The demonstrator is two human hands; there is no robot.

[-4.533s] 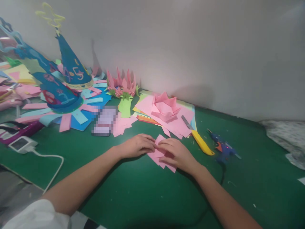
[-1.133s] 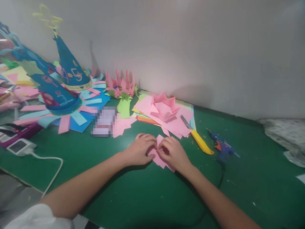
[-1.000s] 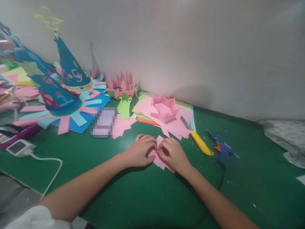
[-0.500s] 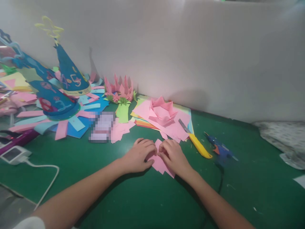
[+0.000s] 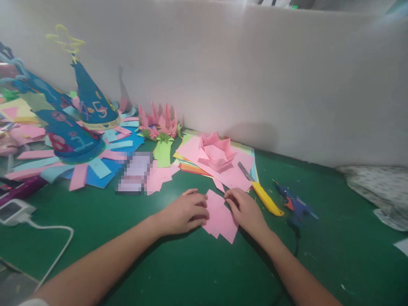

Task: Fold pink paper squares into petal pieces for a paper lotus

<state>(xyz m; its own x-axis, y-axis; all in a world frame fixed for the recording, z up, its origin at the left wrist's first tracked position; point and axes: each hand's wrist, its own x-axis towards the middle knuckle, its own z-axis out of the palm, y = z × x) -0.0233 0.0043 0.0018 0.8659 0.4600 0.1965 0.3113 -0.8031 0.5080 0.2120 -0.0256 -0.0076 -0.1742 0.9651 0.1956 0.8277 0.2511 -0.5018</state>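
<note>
Overlapping square pieces of pink paper (image 5: 219, 214) lie on the green table between my two hands. At their left edge, my left hand (image 5: 186, 212) rests with its fingers bent and a little apart, fingertips touching the paper. My right hand (image 5: 247, 208) is at the upper right edge, thumb and forefinger pinched together on the edge of a pink piece; the exact grip is partly hidden. Just beyond stands a folded pink paper flower (image 5: 216, 151) on a stack of coloured paper (image 5: 191, 168).
A yellow box cutter (image 5: 267, 199) with its blade out leans on the stack, with a blue glue gun (image 5: 295, 204) to its right. Leftward are a blurred-out phone (image 5: 135, 172), pink paper scraps (image 5: 161, 176), a pink paper crown (image 5: 159, 123), blue cone hats (image 5: 95, 104) and a white cable (image 5: 60, 227).
My hands, close together over the pink paper before, have drawn apart; the right moved rightward, uncovering more of the squares. The camera view has tilted up slightly.
</note>
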